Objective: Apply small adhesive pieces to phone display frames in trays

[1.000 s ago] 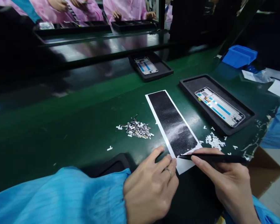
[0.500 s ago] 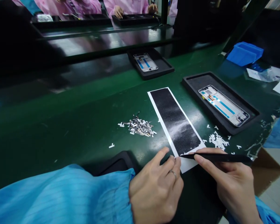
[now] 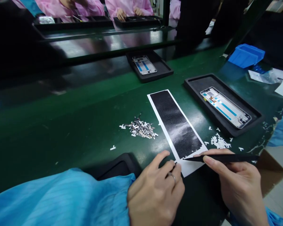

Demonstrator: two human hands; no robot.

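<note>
One black-ribbed sheet [image 3: 176, 124], glossy, white-bordered, flat on green table [image 3: 96, 125], at tip of black tweezers [image 3: 239, 158] pinched in right hand [image 3: 241, 183]; left hand [image 3: 155, 191] at lower left edge, fingers curled, hold impossible to tell. Beyond: near tray [image 3: 204, 82] and far tray [image 3: 163, 64], with one blue-striped phone frame [image 3: 233, 116] apiece

The left arm [image 3: 70, 197], blue-sleeved with the cuff gathered at the wrist, reaches in from the lower left. The left hand [image 3: 157, 188] shows its back, one finger stretched forward, the others bent, a ring on one of them. The right hand [image 3: 240, 182] rises from the lower right, turned inward, thumb and forefinger drawn close in a pinch
</note>
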